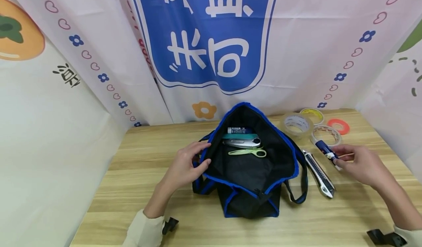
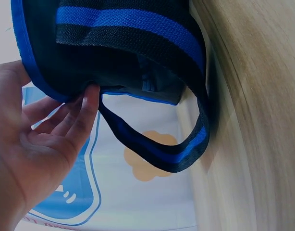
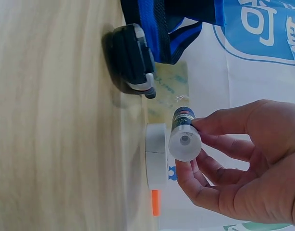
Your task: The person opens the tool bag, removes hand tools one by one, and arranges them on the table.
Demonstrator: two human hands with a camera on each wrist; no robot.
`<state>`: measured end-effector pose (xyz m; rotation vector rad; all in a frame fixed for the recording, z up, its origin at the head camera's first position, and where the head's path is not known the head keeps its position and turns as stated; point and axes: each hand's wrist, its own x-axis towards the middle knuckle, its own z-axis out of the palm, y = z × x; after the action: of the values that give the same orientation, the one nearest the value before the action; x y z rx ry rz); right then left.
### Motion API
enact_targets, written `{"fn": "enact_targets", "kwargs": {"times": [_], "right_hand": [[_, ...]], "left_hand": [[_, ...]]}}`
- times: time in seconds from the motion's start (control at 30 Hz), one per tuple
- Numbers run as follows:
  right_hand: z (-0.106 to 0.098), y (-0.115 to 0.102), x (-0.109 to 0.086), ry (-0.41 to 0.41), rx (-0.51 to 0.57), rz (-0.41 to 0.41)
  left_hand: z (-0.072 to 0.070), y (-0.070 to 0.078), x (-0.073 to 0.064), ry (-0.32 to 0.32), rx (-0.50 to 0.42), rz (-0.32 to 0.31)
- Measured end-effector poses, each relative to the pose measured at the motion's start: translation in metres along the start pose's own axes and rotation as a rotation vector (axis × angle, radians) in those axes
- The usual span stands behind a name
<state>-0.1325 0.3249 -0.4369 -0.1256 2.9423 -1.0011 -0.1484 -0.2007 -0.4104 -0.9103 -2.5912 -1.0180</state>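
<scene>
To the right of the open bag (image 1: 252, 207), past the utility knife (image 1: 318, 173) on the surface (image 1: 132, 188), my right hand (image 1: 364, 164) pinches a glue stick (image 1: 324, 150), thumb on one side, fingers on the other. From the right wrist it appears lifted off the surface. Its long axis slants: the blue end points away from me and leftward, by a white roll of tape (image 1: 339, 137), while the pale end sits nearer me. The bag's mouth lies left of it, with the knife between, roughly parallel to the stick. Across at the bag's left rim, my left hand (image 1: 186, 164) grips the edge, well apart from the stick. Inside lie green scissors (image 1: 242, 152), a silver cutter (image 1: 242, 143) and what looks like another glue tube (image 1: 240, 130).
</scene>
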Motion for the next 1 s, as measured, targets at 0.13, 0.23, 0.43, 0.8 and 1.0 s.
{"fn": "enact_targets", "kwargs": {"times": [0.13, 0.23, 0.43, 0.8, 1.0], "right_hand": [[0.002, 0.001, 0.001, -0.016, 0.005, 0.006], [0.004, 0.002, 0.002, -0.028, 0.010, 0.015], [0.010, 0.005, 0.004, -0.067, 0.039, 0.019], [0.016, 0.007, 0.004, -0.127, 0.004, 0.025], [0.014, 0.005, 0.006, -0.145, -0.022, 0.027]], "left_hand": [[0.000, 0.001, 0.000, 0.003, 0.009, -0.002], [0.000, 0.001, 0.001, 0.003, 0.013, -0.004], [0.000, 0.002, 0.000, -0.006, 0.012, -0.009], [-0.001, 0.002, 0.000, -0.009, 0.036, 0.001], [0.000, 0.002, 0.000, -0.003, 0.034, 0.001]]}}
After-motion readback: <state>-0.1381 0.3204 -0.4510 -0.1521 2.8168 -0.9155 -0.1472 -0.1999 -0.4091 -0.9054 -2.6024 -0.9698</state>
